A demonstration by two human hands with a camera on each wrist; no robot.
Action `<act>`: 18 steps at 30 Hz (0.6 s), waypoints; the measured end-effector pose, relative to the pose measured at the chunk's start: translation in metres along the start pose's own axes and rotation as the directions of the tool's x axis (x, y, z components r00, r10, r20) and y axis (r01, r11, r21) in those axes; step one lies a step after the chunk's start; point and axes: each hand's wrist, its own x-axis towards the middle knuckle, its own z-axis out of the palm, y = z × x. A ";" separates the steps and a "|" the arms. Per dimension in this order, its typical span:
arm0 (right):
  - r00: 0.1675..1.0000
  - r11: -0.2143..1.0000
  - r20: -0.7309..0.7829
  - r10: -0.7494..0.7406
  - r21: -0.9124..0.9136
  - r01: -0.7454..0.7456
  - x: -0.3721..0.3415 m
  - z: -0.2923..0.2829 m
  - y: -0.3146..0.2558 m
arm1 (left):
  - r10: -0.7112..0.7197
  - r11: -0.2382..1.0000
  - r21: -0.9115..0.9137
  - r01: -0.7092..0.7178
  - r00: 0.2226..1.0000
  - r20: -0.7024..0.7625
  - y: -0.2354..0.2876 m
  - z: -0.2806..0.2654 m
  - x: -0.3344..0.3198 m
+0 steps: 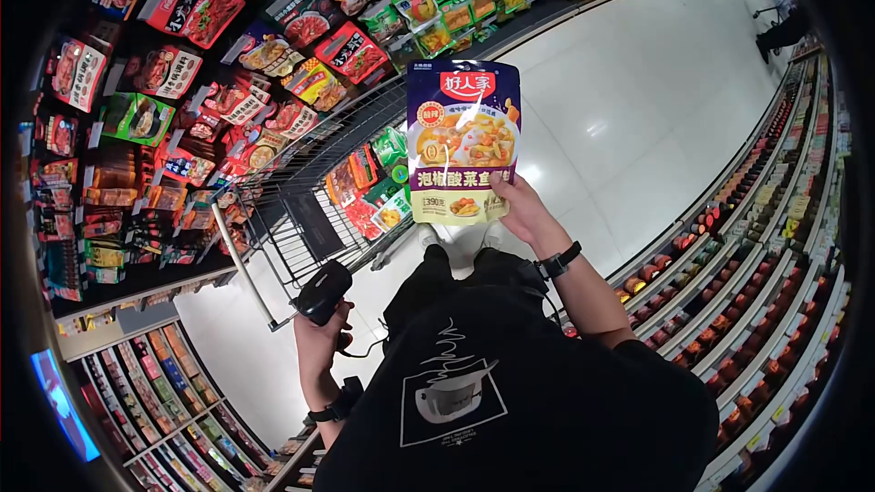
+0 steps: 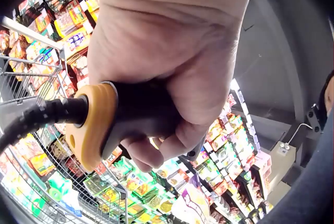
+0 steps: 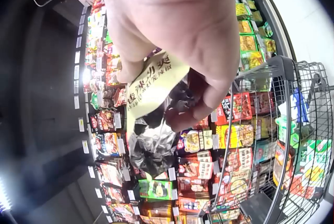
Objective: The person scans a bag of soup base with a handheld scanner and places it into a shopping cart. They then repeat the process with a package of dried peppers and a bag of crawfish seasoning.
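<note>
My right hand [image 1: 527, 211] pinches the lower right corner of a seasoning pouch [image 1: 467, 128]. The pouch is purple and cream with a food picture, and its printed front faces me in the head view. Its folded lower part and shiny silver side [image 3: 151, 148] show below the fingers in the right wrist view. My left hand [image 1: 321, 335] grips the handle of a black corded handheld scanner [image 1: 324, 292]. In the left wrist view the grip's yellow end [image 2: 91, 125] and a thick black cable [image 2: 47, 117] stick out beside the palm.
A wire shopping cart with a pale handle [image 1: 242, 264] stands in front of me, holding several red and green packs [image 1: 360, 191]. Shelves of hanging food packs [image 1: 169, 73] rise at the left. Curved shelves of jars [image 1: 720, 264] line the right, beyond a white floor [image 1: 592, 82].
</note>
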 end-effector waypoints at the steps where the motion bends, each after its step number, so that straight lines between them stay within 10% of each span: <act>1: 1.000 1.000 0.016 -0.008 -0.029 0.008 0.003 0.004 -0.004 | 0.015 1.000 -0.013 -0.014 1.000 0.005 -0.002 0.003 0.002; 18: 0.998 0.983 -0.069 -0.007 -0.183 -0.006 0.028 0.026 -0.027 | 0.051 0.998 -0.038 -0.049 0.997 0.056 0.037 0.030 0.061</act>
